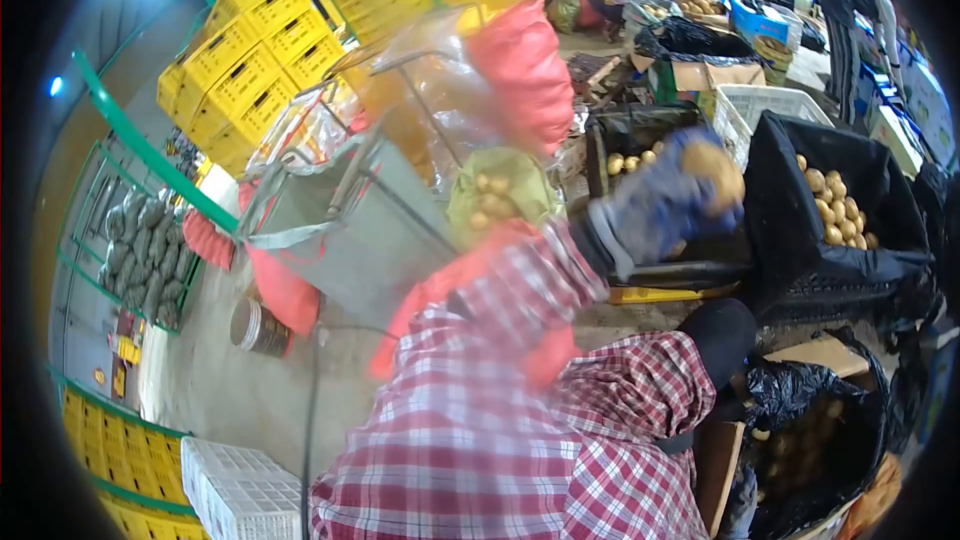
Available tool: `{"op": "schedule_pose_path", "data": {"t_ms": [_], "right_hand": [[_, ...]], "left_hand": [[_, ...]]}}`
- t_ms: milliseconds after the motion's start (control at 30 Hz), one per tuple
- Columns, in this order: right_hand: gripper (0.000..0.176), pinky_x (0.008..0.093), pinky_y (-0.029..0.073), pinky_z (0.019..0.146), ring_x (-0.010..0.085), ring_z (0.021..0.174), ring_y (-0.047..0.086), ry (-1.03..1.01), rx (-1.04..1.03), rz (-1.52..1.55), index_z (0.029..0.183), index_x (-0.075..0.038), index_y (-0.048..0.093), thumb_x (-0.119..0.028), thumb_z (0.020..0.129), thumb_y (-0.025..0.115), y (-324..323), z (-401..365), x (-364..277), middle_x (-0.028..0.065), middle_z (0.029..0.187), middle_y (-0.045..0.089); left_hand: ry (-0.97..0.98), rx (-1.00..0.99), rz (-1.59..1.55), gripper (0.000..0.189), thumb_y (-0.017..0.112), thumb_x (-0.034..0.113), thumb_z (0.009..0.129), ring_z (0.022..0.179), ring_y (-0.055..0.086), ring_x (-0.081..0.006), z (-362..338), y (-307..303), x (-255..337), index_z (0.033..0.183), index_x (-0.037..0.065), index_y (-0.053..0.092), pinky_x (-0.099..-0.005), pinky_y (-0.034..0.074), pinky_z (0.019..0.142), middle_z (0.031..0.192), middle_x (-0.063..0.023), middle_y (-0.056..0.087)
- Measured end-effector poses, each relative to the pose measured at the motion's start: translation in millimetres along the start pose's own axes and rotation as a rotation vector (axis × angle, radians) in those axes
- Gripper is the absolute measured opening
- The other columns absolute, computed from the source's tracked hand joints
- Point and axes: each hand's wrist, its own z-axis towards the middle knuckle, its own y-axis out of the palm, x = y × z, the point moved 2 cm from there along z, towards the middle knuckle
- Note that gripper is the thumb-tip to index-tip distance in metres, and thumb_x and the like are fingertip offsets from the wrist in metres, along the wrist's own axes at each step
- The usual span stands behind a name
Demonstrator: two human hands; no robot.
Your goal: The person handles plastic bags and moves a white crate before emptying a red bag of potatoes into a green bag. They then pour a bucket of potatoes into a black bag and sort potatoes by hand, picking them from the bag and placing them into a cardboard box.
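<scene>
Potato (716, 172), one, in left hand (662, 208)

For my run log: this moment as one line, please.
left hand: gloved, holds potato | right hand: low, beside black bag

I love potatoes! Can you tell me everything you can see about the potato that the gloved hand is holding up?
The potato is yellowish-brown, roundish and looks smooth, though motion blurs it. Only its upper part shows. The rest sits inside the gloved left hand, blue-grey, which wraps around it. It is held up in the air, in front of a black-lined crate holding similar potatoes. As far as can be seen, it touches nothing but the glove.
</scene>
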Motion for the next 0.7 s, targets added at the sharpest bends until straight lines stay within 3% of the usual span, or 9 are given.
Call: {"op": "schedule_pose_path", "data": {"t_ms": [67,167,233,367,400,467,533,567,700], "right_hand": [[0.055,0.0344,0.04,0.099,0.0236,0.122,0.047,0.025,-0.037,0.013,0.143,-0.002,0.028,-0.028,0.098,0.046,5,5,1,0.0165,0.133,0.049],[0.052,0.0336,0.041,0.098,0.0225,0.119,0.048,0.066,-0.082,0.018,0.141,-0.001,0.031,-0.027,0.098,0.047,8,10,2,0.0155,0.132,0.05],[0.051,0.033,0.041,0.097,0.0217,0.118,0.049,0.09,-0.105,0.019,0.14,-0.001,0.033,-0.027,0.098,0.047,13,11,-8,0.0147,0.131,0.051],[0.048,0.0319,0.042,0.096,0.0202,0.115,0.051,0.132,-0.129,0.03,0.138,-0.001,0.037,-0.025,0.098,0.049,13,18,6,0.0133,0.128,0.053],[0.047,0.0316,0.042,0.096,0.0199,0.114,0.051,0.143,-0.134,0.035,0.137,0.0,0.038,-0.025,0.098,0.049,13,17,9,0.0129,0.128,0.054],[0.046,0.031,0.043,0.095,0.0191,0.113,0.052,0.161,-0.135,0.044,0.136,0.0,0.04,-0.024,0.098,0.049,12,15,12,0.0122,0.127,0.055],[0.045,0.0304,0.043,0.094,0.0184,0.112,0.052,0.181,-0.142,0.055,0.135,0.0,0.042,-0.023,0.098,0.05,11,13,16,0.0115,0.126,0.056],[0.044,0.0301,0.043,0.094,0.018,0.111,0.053,0.185,-0.147,0.058,0.134,0.0,0.043,-0.023,0.098,0.05,10,12,19,0.0111,0.125,0.056],[0.041,0.029,0.044,0.092,0.0165,0.108,0.054,0.201,-0.146,0.097,0.132,0.001,0.047,-0.022,0.098,0.052,4,2,29,0.0097,0.123,0.058]], "left_hand": [[0.245,-0.122,0.169,0.04,0.064,0.016,0.085,0.095,0.06,-0.0293,14,-13,74,0.119,0.003,0.047,-0.0423,0.05,0.088,0.108,-0.016,0.058],[0.473,-0.134,0.385,0.017,0.051,0.012,0.09,0.099,0.059,-0.0268,3,-17,188,0.101,0.0,0.058,-0.0427,0.046,0.093,0.108,-0.0151,0.059],[0.555,0.362,0.296,0.021,0.049,0.01,0.092,0.105,0.057,-0.0265,-25,4,220,0.105,-0.004,0.058,-0.0393,0.05,0.09,0.112,-0.0163,0.058],[0.863,0.412,1.356,0.059,0.062,0.008,0.088,0.11,0.057,-0.0265,-74,44,218,0.137,-0.002,0.031,-0.0326,0.057,0.082,0.117,-0.0192,0.056],[1.146,0.299,1.91,0.068,0.068,0.009,0.084,0.111,0.056,-0.0248,-83,35,228,0.138,0.0,0.03,-0.0357,0.054,0.089,0.122,-0.0175,0.052],[1.132,0.295,1.909,0.075,0.073,0.012,0.081,0.112,0.055,-0.0285,-85,39,260,0.14,-0.002,0.028,-0.0379,0.052,0.091,0.128,-0.0186,0.045],[1.177,0.695,2.379,0.08,0.074,0.017,0.082,0.112,0.055,-0.0292,-73,22,344,0.143,0.0,0.025,-0.0362,0.051,0.09,0.132,-0.0189,0.043],[1.127,0.982,2.614,0.082,0.074,0.019,0.083,0.112,0.054,-0.0287,-69,0,392,0.145,0.002,0.023,-0.0349,0.051,0.088,0.134,-0.0191,0.042],[-0.13,0.85,2.193,0.064,0.058,0.015,0.094,0.113,0.056,-0.0329,-60,-72,458,0.148,0.013,0.024,-0.0316,0.053,0.076,0.14,-0.024,0.038]]}}
